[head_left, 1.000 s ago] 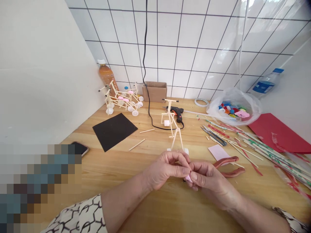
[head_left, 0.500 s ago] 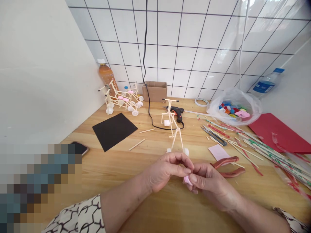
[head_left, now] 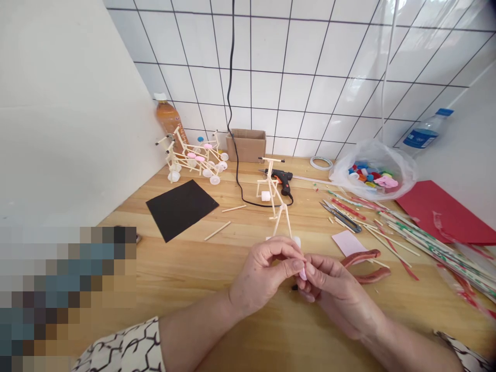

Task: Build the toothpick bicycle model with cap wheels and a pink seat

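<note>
A small pink piece is pinched between the fingertips of both hands, mostly covered by them. My left hand is closed, thumb and forefinger meeting at the piece. From the right, my right hand grips the same piece between thumb and fingers. A small black tip shows just below the fingers; what it belongs to is hidden. Right behind the hands stands a stick model with white wheels, its lower part partly covered by my left hand.
Pliers, a pink sheet and scissors lie right. Behind are a glue gun, a cardboard box and a bag of caps. Finished-looking stick models and a black sheet are left.
Both hands have come closer together around the pink piece, which has shifted slightly up and right and shows less. A small black tip now shows below the fingers.
</note>
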A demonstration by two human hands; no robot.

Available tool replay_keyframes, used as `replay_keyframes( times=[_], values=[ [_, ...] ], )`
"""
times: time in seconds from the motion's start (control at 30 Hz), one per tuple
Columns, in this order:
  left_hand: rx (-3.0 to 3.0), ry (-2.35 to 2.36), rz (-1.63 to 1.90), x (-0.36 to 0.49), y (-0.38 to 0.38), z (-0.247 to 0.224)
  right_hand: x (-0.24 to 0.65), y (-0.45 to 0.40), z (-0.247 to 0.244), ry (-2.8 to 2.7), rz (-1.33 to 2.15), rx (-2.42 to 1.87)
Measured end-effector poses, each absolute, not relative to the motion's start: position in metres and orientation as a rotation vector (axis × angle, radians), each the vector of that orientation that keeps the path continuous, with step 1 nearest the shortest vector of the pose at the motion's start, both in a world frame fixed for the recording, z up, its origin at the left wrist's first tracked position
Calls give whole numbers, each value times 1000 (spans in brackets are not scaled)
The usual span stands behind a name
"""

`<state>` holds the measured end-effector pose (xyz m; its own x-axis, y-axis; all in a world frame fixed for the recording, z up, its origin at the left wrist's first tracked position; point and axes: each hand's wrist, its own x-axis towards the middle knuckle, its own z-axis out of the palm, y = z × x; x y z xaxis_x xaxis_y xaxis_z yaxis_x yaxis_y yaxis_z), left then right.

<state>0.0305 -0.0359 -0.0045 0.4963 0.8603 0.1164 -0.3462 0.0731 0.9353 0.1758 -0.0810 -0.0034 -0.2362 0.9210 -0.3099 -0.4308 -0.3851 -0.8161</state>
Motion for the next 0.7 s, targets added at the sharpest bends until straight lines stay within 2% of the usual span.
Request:
replay_keyframes(
  times=[0.33, 0.53, 0.7],
  values=[
    [1363, 665, 921, 28, -32, -3, 177, -78, -4, -719, 1693, -1064],
    [1156, 597, 891, 27, -28, -9, 177, -78, 0, -738, 1659, -1059],
    [1255, 639, 837, 27, -29, -3, 177, -80, 3, -876, 1633, -1124]
  ],
)
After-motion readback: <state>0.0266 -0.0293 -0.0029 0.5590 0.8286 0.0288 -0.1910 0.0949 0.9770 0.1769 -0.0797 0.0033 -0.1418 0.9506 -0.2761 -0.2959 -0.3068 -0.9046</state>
